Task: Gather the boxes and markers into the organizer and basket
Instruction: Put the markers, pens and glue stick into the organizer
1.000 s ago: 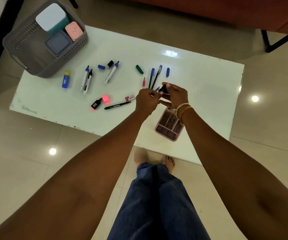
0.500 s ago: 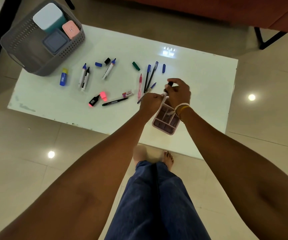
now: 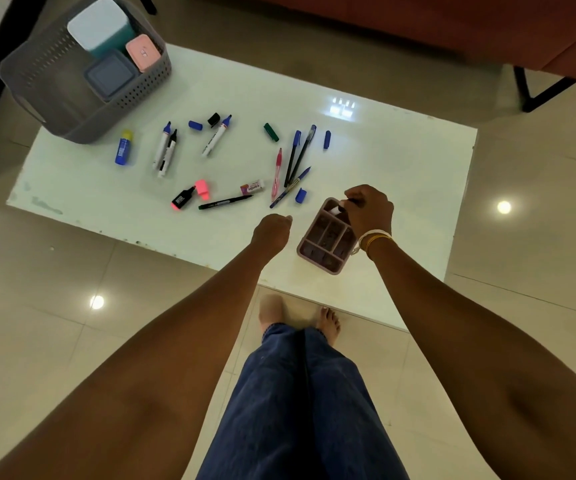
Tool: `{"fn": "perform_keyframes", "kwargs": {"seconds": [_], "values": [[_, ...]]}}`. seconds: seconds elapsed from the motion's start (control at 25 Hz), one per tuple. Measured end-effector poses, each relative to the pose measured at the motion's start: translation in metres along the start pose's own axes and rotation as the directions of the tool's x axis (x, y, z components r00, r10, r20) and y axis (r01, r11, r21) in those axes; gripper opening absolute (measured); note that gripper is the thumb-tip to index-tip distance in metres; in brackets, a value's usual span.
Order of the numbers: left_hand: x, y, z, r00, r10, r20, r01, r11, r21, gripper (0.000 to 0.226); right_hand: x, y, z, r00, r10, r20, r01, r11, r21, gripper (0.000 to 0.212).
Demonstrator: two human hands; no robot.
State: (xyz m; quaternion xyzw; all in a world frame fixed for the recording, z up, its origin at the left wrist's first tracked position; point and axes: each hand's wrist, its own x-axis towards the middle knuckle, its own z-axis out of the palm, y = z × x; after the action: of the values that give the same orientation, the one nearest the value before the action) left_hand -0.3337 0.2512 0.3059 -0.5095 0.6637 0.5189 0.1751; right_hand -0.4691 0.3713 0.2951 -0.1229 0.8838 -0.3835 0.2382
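Pink plastic forms the organizer (image 3: pixel 326 242), a small divided tray set near the front edge of the white counter (image 3: pixel 401 174). A marker (image 3: pixel 341 206) with a white barrel and dark cap is pinched by the right hand (image 3: pixel 369 211) over the organizer's far compartment. The left hand (image 3: pixel 272 231) is seen just left of the organizer with its fingers curled and nothing held.

Loose pens and markers are spread across the middle of the counter: a cluster of blue and pink pens (image 3: pixel 291 164), a black pen (image 3: pixel 226 201), a black and pink highlighter (image 3: pixel 183 199) with its pink cap (image 3: pixel 202 188) beside it, three white-barrelled markers (image 3: pixel 166 150) and several loose caps. A blue glue stick (image 3: pixel 124 147) lies near the grey basket (image 3: pixel 44 95) at the far left corner. Three boxes are held inside the basket: white and teal (image 3: pixel 98 24), pink (image 3: pixel 143 52) and grey-blue (image 3: pixel 110 75).
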Motion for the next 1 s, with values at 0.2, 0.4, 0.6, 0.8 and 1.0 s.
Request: {"fn": "perform_keyframes", "kwargs": {"seconds": [0.2, 0.4, 0.6, 0.8, 1.0], "values": [[0.003, 0.000, -0.016, 0.996, 0.043, -0.075, -0.040, 0.999, 0.036, 0.041, 0.002, -0.015, 0.009, 0.994, -0.098, -0.045, 0.096, 0.994, -0.061, 0.020], [0.041, -0.030, -0.026, 0.987, 0.100, -0.129, -0.071, 0.975, 0.213, 0.040, 0.030, -0.041, 0.047, 0.952, -0.224, 0.206, 0.282, 0.904, -0.321, 0.019], [0.085, -0.081, -0.029, 0.995, 0.095, -0.039, -0.062, 0.859, 0.508, 0.059, 0.066, -0.035, 0.096, 0.880, -0.059, 0.471, 0.420, 0.558, -0.716, 0.046], [0.079, -0.108, -0.004, 0.996, 0.082, -0.040, -0.022, 0.643, 0.766, 0.087, 0.078, -0.022, 0.126, 0.878, -0.002, 0.479, 0.418, 0.490, -0.765, 0.053], [0.074, -0.118, -0.005, 0.994, 0.109, -0.031, -0.052, 0.681, 0.730, 0.093, 0.063, -0.019, 0.134, 0.868, -0.007, 0.497, 0.423, 0.535, -0.731, 0.049]]}}
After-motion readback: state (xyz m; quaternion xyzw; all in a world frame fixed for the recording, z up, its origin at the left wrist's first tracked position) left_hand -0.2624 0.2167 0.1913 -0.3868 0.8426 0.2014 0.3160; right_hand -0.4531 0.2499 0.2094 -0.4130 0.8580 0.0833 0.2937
